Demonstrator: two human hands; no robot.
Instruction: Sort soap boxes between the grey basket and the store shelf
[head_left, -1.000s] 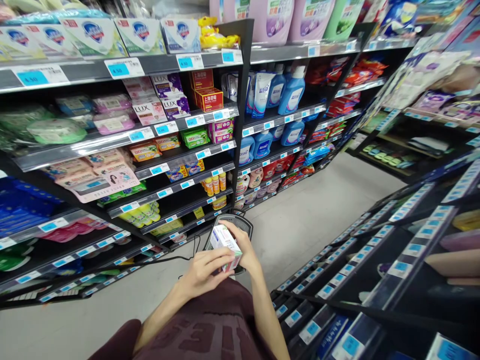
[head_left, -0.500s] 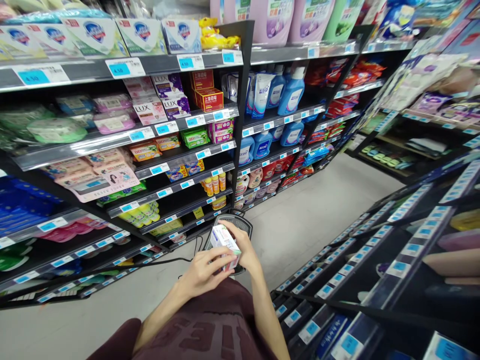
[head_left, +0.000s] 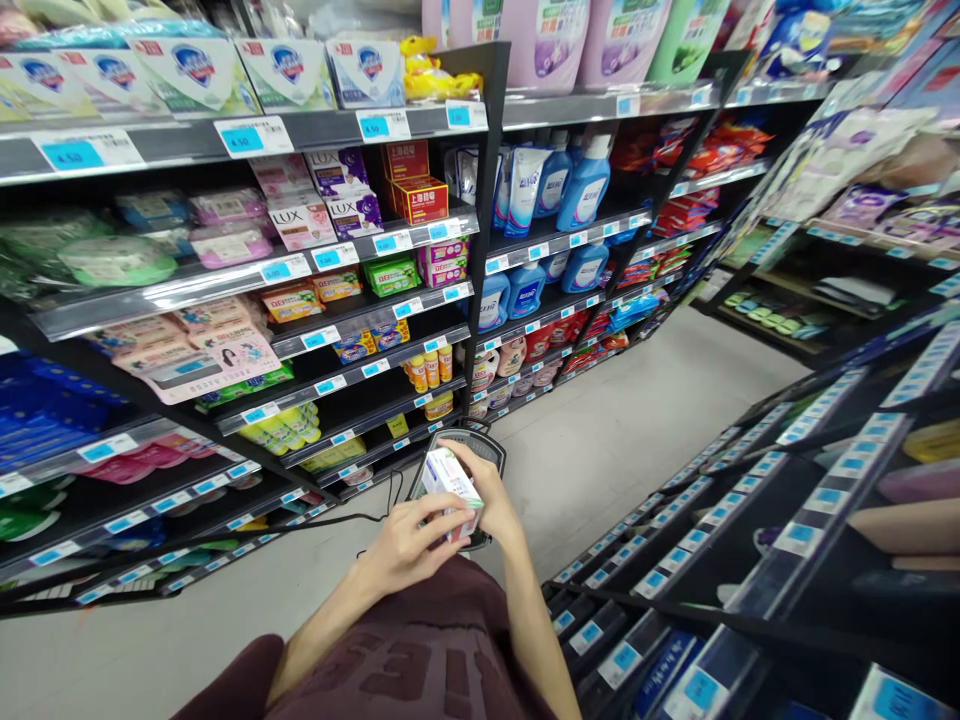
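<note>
Largest first: a tall shelf rack [head_left: 176, 142] runs from the left near side to the far side, stocked with soaps and bottles. A second rack [head_left: 769, 592] slopes along the right. Pale floor [head_left: 630, 430] lies between. Blue bottles [head_left: 589, 185] stand upright mid-rack, beyond the hands.

A dark basket [head_left: 491, 450], as it appears, sits low behind the hands; contents hidden.

Left hand [head_left: 420, 538]: partly closed, fingers bent over the near left part of the small carton [head_left: 452, 478]. Right hand [head_left: 489, 497]: curled around its far and right sides; thumb placement unclear.

Small carton: tilted, between both hands, in front of the shirt [head_left: 375, 660], overlapping the basket in view. Print too small to read.

Judgement: step in hand is a two-handed hold, probably for looking the carton over. Any turn or regrip calls for one hand bearing it alone while the other loosens.

Smallest: price tags [head_left: 253, 137] along the shelf edges.
</note>
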